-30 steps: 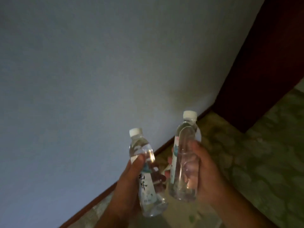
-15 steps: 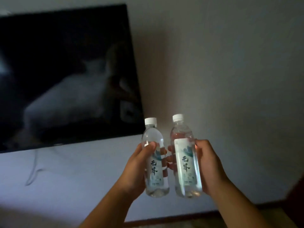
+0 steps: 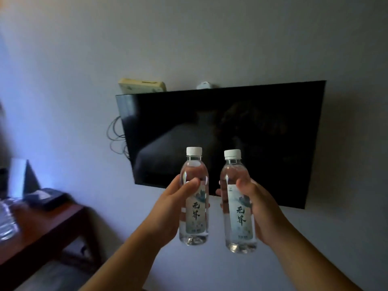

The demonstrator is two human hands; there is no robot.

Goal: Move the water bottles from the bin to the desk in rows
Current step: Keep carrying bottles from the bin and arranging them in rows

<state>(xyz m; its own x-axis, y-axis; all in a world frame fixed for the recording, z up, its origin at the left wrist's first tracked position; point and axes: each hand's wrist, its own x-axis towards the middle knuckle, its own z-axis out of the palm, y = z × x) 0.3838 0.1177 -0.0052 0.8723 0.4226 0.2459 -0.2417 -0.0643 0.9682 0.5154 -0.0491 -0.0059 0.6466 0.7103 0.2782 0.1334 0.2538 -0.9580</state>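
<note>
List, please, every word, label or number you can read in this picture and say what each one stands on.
"无界": on the label of the left bottle, held in the left hand.
"无界": on the label of the right bottle, held in the right hand.
Small print at the foot of both labels, and a small mark at the top of the right bottle's label: too small to read.
TV, box above it, items on the desk: no legible text.

Dim bluish room, light seemingly from left, blurred desk (image 3: pixel 42 223) edge, faint reflections on television (image 3: pixel 273 127)
</note>
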